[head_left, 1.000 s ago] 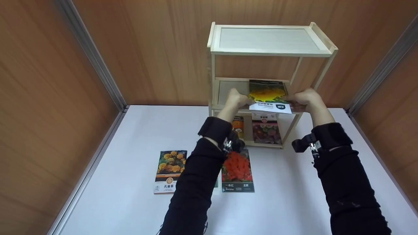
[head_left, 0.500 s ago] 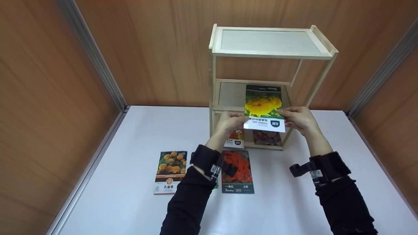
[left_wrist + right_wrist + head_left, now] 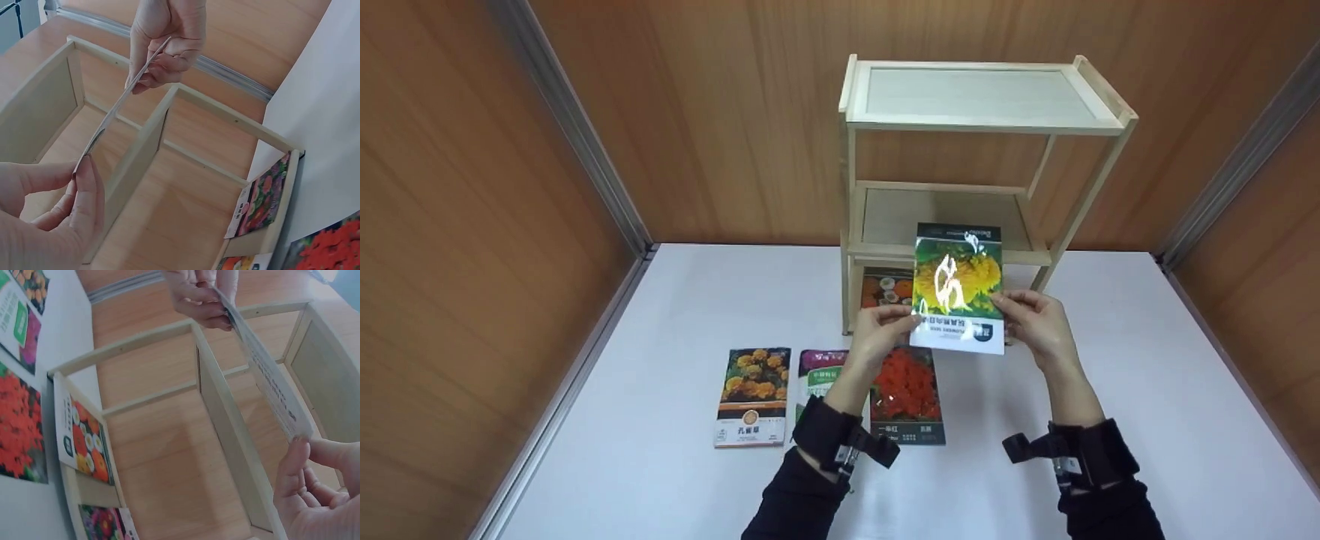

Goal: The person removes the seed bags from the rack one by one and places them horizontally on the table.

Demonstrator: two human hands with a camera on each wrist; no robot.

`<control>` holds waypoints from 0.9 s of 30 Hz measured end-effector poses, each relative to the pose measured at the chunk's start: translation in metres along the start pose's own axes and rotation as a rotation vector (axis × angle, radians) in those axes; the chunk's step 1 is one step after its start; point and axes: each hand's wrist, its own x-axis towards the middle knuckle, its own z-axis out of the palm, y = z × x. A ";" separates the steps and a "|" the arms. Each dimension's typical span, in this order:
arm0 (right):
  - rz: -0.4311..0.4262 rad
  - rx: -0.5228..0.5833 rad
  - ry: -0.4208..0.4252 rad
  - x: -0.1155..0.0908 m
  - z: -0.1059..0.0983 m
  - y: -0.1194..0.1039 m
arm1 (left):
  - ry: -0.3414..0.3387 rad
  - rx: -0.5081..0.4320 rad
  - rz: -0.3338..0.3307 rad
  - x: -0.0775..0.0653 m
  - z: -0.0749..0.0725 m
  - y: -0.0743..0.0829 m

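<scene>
A seed packet with a yellow flower (image 3: pixel 960 281) is held up in front of the shelf's middle level, its white printed end toward me. My left hand (image 3: pixel 880 335) pinches its left edge between thumb and fingers; my right hand (image 3: pixel 1041 328) pinches the right edge. In the left wrist view the packet (image 3: pixel 115 109) appears almost edge-on, between the left hand (image 3: pixel 56 214) and the right hand (image 3: pixel 169 39). On the bottom shelf lie an orange-flower packet (image 3: pixel 87 439) and a pink-flower packet (image 3: pixel 104 523).
A pale wooden three-level shelf (image 3: pixel 990 94) stands against the wood-grain back wall. On the white table (image 3: pixel 645 360) lie a marigold packet (image 3: pixel 752 397), a green and purple packet (image 3: pixel 817 367) partly behind my left arm, and a red-flower packet (image 3: pixel 906 390).
Both hands have drawn the yellow-flower packet off the middle shelf, toward me and lower in the head view. The packets on the table have stayed put.
</scene>
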 end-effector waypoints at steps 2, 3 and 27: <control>-0.011 0.016 0.015 -0.007 0.003 0.005 | -0.002 -0.013 0.014 -0.005 -0.002 -0.008; -0.015 0.024 0.022 -0.010 0.004 0.008 | -0.001 -0.018 0.021 -0.008 -0.003 -0.012; 0.097 0.010 0.035 -0.050 0.018 0.090 | 0.077 0.078 -0.033 -0.059 -0.014 -0.086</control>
